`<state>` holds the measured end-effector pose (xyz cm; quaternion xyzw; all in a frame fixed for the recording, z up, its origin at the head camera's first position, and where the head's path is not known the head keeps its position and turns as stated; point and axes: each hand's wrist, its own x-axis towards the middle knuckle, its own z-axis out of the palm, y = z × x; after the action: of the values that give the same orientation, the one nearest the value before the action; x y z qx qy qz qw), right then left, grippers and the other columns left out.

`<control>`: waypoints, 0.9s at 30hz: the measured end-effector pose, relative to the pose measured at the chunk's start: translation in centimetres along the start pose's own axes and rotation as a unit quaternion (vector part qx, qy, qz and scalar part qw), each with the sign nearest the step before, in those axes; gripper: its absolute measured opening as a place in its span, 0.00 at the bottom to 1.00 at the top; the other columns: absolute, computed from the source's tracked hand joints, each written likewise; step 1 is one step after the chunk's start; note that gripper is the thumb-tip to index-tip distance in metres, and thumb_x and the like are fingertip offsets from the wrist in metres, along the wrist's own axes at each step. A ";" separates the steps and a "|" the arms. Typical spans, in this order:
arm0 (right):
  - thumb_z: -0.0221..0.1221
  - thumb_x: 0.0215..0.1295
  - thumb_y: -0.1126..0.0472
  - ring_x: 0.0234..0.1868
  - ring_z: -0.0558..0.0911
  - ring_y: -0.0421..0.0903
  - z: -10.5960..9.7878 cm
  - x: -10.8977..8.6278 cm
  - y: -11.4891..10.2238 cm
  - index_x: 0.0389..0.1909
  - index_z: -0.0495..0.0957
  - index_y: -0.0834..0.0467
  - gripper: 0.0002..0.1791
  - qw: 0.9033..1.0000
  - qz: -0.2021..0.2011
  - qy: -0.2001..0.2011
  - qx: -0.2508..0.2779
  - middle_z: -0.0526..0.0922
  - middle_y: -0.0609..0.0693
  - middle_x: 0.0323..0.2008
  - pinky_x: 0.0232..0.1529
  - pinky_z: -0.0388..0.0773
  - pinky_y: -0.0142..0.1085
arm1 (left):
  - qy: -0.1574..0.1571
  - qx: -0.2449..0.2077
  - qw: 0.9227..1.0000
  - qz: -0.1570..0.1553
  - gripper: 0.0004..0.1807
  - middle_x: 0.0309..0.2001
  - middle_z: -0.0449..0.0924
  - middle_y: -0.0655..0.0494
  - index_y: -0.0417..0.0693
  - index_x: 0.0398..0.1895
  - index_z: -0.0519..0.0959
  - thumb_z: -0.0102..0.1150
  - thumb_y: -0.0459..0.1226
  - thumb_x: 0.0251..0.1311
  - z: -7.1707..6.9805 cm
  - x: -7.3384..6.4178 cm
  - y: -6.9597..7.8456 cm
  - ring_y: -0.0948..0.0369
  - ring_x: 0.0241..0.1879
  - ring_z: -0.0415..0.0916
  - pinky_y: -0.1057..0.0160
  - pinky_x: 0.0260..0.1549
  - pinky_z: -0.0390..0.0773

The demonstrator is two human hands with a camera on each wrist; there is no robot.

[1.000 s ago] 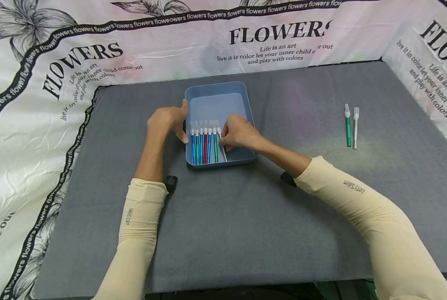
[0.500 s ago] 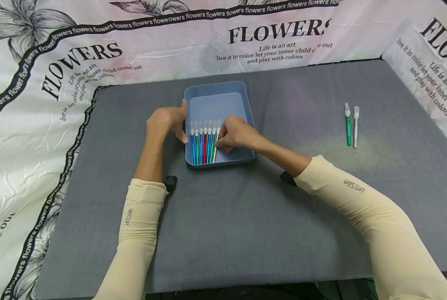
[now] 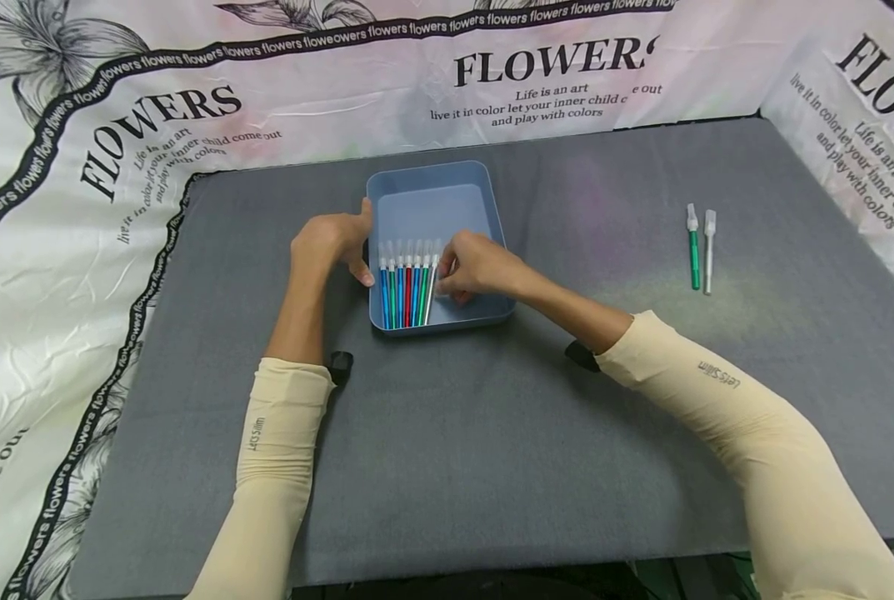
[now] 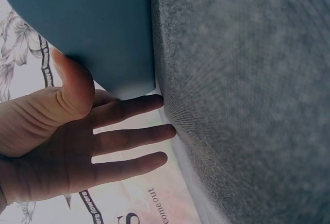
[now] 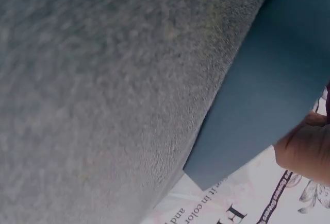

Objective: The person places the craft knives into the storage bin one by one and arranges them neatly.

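In the head view, a blue-grey tray (image 3: 435, 204) holds a row of capped felt-tip pens (image 3: 408, 296) in blue, green and red at its near left. A silver-grey felt-tip pen (image 3: 431, 298) leans slightly at the row's right end. My right hand (image 3: 480, 265) is over the tray, its loosely bent fingertips just right of that silver pen, with nothing seen between them. Outside the left wall, my left hand (image 3: 334, 240) rests with thumb and fingers spread. The left wrist view shows this left hand (image 4: 67, 136) with straight fingers along the tray wall.
To the right on the grey cloth-covered table (image 3: 536, 450) lie a green felt-tip pen (image 3: 694, 258) and a silver-grey one (image 3: 709, 257), side by side. A white sheet with flower print (image 3: 342, 100) stands behind and at both sides.
My right hand has moved the silver-grey pen left against the row, then drawn its fingertips slightly right, off the pen. My left hand has stayed at the tray's side.
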<state>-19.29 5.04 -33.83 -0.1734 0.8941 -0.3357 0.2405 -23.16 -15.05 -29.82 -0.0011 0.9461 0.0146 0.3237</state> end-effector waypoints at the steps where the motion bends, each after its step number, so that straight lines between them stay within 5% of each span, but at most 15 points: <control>1: 0.63 0.56 0.61 0.24 0.83 0.47 -0.2 -0.1 0.0 0.35 0.77 0.61 0.09 1.000 -0.004 -0.002 -0.005 0.83 0.55 0.26 0.32 0.78 0.38 | 0.001 0.000 1.000 0.001 0.70 0.72 0.35 0.42 0.54 0.69 0.21 0.71 0.49 0.40 0.0 0.0 0.0 0.42 0.68 0.43 0.38 0.56 0.57; 17: 0.63 0.56 0.55 0.32 0.82 0.51 -5.5 -4.5 1.4 0.41 0.78 0.56 0.13 0.996 0.016 0.077 0.041 0.83 0.56 0.31 0.35 0.77 0.38 | 0.001 0.012 1.000 0.003 0.69 0.72 0.37 0.42 0.52 0.69 0.21 0.71 0.48 0.42 0.0 -0.1 -0.2 0.43 0.68 0.43 0.40 0.57 0.57; 27: 0.61 0.59 0.53 0.29 0.81 0.43 -9.9 -8.0 5.1 0.43 0.77 0.62 0.17 0.985 0.031 0.161 0.046 0.81 0.58 0.34 0.31 0.78 0.33 | 0.002 0.005 1.000 0.002 0.70 0.72 0.37 0.42 0.53 0.69 0.21 0.72 0.49 0.40 -0.1 -0.2 -0.1 0.43 0.67 0.44 0.40 0.57 0.58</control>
<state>-18.86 17.50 -28.30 -0.0782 0.9099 -0.3921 0.1108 -23.09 -15.16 -29.63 0.0026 0.9468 0.0105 0.3217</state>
